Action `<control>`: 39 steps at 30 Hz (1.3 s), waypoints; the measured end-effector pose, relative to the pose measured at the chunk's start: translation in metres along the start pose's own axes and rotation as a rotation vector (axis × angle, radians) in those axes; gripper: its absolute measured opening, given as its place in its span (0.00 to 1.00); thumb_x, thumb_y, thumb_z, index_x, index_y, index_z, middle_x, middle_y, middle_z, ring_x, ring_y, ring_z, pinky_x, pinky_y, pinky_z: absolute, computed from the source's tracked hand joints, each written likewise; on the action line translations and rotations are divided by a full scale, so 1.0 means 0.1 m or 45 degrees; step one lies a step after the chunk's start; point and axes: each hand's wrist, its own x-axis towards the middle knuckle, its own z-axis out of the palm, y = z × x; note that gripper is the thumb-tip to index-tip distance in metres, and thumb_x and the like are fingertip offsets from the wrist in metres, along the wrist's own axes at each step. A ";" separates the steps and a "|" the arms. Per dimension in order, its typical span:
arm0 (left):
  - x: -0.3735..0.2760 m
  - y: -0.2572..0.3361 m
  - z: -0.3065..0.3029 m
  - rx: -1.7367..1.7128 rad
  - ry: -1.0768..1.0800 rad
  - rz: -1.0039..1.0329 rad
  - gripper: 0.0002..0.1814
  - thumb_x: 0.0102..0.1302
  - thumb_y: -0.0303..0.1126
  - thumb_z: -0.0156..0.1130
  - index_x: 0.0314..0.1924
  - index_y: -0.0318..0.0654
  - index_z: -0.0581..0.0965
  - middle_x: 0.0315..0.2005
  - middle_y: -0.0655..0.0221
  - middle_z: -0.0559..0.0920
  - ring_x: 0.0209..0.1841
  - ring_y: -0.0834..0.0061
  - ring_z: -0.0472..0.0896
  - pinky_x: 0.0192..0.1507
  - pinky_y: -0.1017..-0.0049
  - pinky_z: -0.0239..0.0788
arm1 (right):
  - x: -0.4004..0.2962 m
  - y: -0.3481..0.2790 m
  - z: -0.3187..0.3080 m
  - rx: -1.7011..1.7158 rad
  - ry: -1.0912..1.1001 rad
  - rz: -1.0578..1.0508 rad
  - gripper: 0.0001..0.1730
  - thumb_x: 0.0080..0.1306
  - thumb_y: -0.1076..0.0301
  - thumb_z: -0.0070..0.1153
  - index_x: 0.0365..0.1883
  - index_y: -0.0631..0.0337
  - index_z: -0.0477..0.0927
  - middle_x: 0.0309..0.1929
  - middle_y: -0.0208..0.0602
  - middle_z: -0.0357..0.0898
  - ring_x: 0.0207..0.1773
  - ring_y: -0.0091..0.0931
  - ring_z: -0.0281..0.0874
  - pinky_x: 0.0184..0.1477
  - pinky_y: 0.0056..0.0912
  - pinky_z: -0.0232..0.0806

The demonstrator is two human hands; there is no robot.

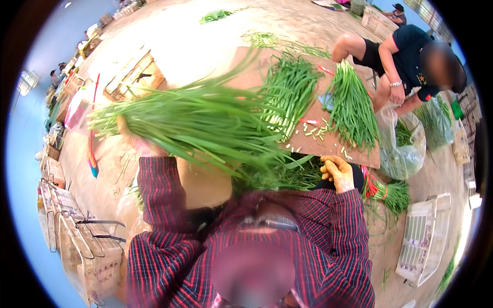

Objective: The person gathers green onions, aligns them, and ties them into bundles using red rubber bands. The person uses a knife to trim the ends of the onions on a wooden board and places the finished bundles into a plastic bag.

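Note:
A big bunch of long, flat-leaved greens like garlic chives (200, 115) is held up in my left hand (134, 138). Its pale cut ends point left, and the leaves fan out to the right, blurred. My right hand (339, 173), in a stained yellowish glove, hovers by the near edge of a brown board (246, 65) with nothing visible in its loosely curled fingers. Two more piles of greens rest on the board, a middle pile (290, 92) and a right pile (352, 104). Loose greens (285, 175) lie low in front of my body, partly hidden by the raised bunch.
Short cut stem pieces (316, 131) and a red strip (309, 121) lie on the board. A person (414, 65) sits at right beside a clear plastic bag (402, 150) of greens. Tied greens (393, 194), a white crate (423, 238), stacked crates (90, 254) and a broom (92, 154) stand around.

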 end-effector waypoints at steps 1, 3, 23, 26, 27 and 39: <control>0.04 0.03 0.05 0.085 0.101 0.074 0.32 0.65 0.56 0.63 0.59 0.37 0.76 0.54 0.58 0.82 0.54 0.58 0.80 0.60 0.53 0.73 | -0.07 -0.15 0.14 -0.022 0.066 -0.086 0.14 0.70 0.70 0.57 0.51 0.65 0.82 0.38 0.36 0.84 0.36 0.21 0.81 0.40 0.23 0.73; 0.12 -0.03 0.16 -0.023 0.097 0.113 0.30 0.65 0.53 0.64 0.57 0.38 0.77 0.51 0.59 0.82 0.53 0.59 0.80 0.59 0.55 0.74 | -0.24 -0.54 0.45 0.152 -0.251 -0.231 0.15 0.67 0.72 0.60 0.52 0.66 0.82 0.42 0.35 0.84 0.42 0.23 0.82 0.48 0.27 0.75; -0.79 -1.01 0.70 0.140 0.122 -0.381 0.37 0.58 0.45 0.72 0.64 0.40 0.70 0.51 0.63 0.81 0.55 0.65 0.80 0.61 0.61 0.74 | 0.02 -1.76 1.96 -0.508 -0.200 -1.105 0.24 0.60 0.67 0.70 0.54 0.64 0.83 0.52 0.38 0.82 0.50 0.28 0.81 0.53 0.33 0.72; -0.91 -1.08 0.69 0.136 0.133 -0.409 0.35 0.58 0.43 0.71 0.64 0.39 0.71 0.52 0.65 0.82 0.55 0.66 0.80 0.60 0.64 0.74 | 0.17 -1.47 1.97 -0.167 -0.267 -0.990 0.14 0.65 0.71 0.65 0.48 0.65 0.85 0.47 0.36 0.82 0.48 0.27 0.80 0.52 0.31 0.72; -0.93 -1.09 0.66 0.124 0.097 -0.425 0.36 0.58 0.43 0.71 0.64 0.39 0.71 0.52 0.64 0.82 0.55 0.66 0.80 0.60 0.64 0.74 | 0.18 -1.43 1.98 0.007 -0.290 -0.900 0.12 0.66 0.72 0.64 0.47 0.65 0.86 0.47 0.35 0.82 0.48 0.27 0.80 0.52 0.30 0.72; -1.07 -1.17 0.55 0.117 0.122 -0.591 0.40 0.56 0.45 0.73 0.65 0.36 0.70 0.49 0.62 0.82 0.53 0.66 0.80 0.59 0.61 0.74 | 0.08 -1.41 1.72 0.118 -0.406 -0.546 0.19 0.77 0.57 0.53 0.52 0.66 0.81 0.45 0.30 0.85 0.40 0.17 0.76 0.41 0.20 0.69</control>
